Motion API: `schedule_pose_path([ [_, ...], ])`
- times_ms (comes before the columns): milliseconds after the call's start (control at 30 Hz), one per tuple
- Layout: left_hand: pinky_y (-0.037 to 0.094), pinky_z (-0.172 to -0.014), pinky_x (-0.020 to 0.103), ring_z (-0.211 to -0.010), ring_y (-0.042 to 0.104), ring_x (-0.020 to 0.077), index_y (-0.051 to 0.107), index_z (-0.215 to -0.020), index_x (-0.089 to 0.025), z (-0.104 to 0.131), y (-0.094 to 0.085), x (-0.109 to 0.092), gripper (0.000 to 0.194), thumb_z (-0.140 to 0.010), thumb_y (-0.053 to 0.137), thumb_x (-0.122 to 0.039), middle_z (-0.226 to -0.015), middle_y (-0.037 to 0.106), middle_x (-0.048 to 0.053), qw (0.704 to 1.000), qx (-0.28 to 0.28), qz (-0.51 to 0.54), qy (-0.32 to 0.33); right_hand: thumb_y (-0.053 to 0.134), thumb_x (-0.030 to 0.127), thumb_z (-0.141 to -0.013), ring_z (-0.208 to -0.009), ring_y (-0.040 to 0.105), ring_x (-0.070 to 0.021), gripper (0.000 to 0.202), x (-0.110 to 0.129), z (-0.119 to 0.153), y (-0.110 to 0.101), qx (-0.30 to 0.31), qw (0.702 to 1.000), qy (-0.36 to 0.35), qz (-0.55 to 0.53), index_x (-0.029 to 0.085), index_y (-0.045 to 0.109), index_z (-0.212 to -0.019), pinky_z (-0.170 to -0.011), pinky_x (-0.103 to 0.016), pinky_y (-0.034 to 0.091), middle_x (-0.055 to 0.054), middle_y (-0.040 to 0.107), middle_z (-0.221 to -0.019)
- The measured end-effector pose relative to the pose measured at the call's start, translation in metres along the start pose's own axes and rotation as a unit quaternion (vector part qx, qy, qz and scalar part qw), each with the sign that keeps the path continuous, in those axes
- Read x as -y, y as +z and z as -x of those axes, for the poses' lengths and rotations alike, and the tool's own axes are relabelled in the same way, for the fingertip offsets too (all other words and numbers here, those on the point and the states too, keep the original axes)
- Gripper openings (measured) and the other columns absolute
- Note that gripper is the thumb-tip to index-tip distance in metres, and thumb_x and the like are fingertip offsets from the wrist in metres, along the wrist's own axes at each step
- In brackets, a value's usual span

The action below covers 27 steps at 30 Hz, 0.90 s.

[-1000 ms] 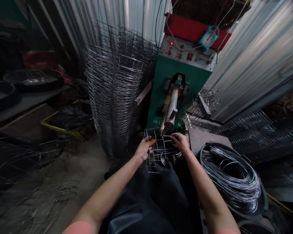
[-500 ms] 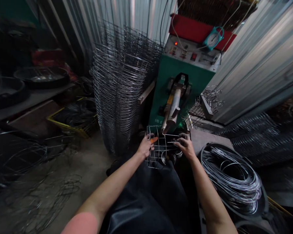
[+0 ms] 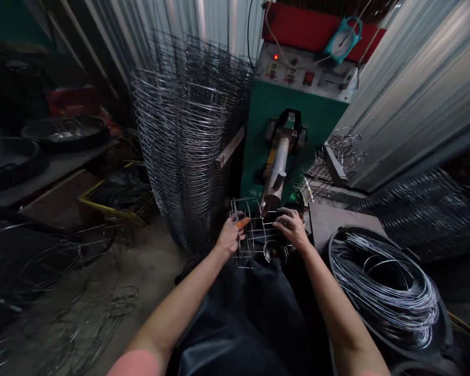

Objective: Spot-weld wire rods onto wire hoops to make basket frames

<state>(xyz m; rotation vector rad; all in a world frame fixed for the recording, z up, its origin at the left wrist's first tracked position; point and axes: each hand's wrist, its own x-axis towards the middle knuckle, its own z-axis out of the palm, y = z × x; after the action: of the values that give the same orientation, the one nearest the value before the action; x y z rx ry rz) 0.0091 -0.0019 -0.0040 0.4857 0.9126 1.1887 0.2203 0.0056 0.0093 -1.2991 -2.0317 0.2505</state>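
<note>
My left hand (image 3: 230, 234) is closed round the left side of a small wire frame (image 3: 249, 244) of crossed thin rods. An orange cover sits on its thumb. My right hand (image 3: 293, 227) has its fingertips pinched at a thin wire (image 3: 269, 223) at the frame's right side. The frame stands upright just below the metal arm and electrode tip (image 3: 273, 193) of a green spot welder (image 3: 254, 136). Below the right hand is a round metal cup (image 3: 274, 251), partly hidden by dark cloth over my lap.
A tall stack of wire baskets (image 3: 184, 151) stands left of the welder. At right, a black tub (image 3: 331, 250) holds coiled wire (image 3: 395, 292). A yellow crate (image 3: 92, 203) and loose wire pieces (image 3: 97, 324) lie on the left floor. A teal clock (image 3: 342, 42) hangs on the welder.
My right hand has moved in a little towards the wire frame. My left hand keeps its hold on the frame. The whole view has shifted slightly.
</note>
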Motion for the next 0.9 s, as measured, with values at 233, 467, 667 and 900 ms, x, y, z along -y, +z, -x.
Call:
schedule_pose_path([
  [233,0.015,-0.036,0.015,-0.04,0.027,-0.0009,0.046,-0.093,-0.019,-0.011,-0.002,0.001,0.054,-0.049,0.078,-0.024,-0.065,0.043,-0.008,1.0,0.002,0.006,0.002,0.058,0.042,-0.08,-0.102,0.049,-0.0243,0.02,-0.006,-0.008,0.004,0.003,1.0,0.001,-0.005,0.024,0.065,-0.075,-0.089,-0.042,0.041,-0.007,0.06,-0.105],
  [467,0.016,-0.036,0.015,-0.038,0.027,-0.0006,0.047,-0.092,-0.018,-0.022,0.001,-0.004,0.053,-0.049,0.079,-0.02,-0.061,0.043,-0.009,0.999,-0.026,0.013,-0.024,0.059,0.042,-0.079,-0.104,0.049,-0.0243,0.021,-0.012,-0.016,0.007,0.009,1.0,0.025,-0.013,0.024,0.066,-0.074,-0.09,-0.042,0.04,-0.007,0.06,-0.105],
  [667,0.016,-0.035,0.014,-0.037,0.027,-0.0012,0.047,-0.086,-0.017,-0.027,0.002,-0.004,0.047,-0.051,0.079,-0.017,-0.058,0.043,-0.008,0.998,-0.034,0.018,-0.042,0.06,0.043,-0.077,-0.104,0.049,-0.025,0.02,-0.017,-0.018,0.011,0.017,0.998,0.051,-0.012,0.024,0.066,-0.073,-0.088,-0.042,0.04,-0.006,0.061,-0.104],
  [900,0.016,-0.034,0.013,-0.037,0.027,-0.001,0.047,-0.087,-0.017,-0.023,-0.002,-0.007,0.05,-0.049,0.08,-0.02,-0.058,0.043,-0.009,1.0,0.005,-0.004,-0.03,0.061,0.042,-0.077,-0.101,0.05,-0.0249,0.021,-0.004,-0.011,0.007,0.001,0.999,0.047,-0.002,0.023,0.065,-0.07,-0.087,-0.043,0.041,-0.006,0.062,-0.103],
])
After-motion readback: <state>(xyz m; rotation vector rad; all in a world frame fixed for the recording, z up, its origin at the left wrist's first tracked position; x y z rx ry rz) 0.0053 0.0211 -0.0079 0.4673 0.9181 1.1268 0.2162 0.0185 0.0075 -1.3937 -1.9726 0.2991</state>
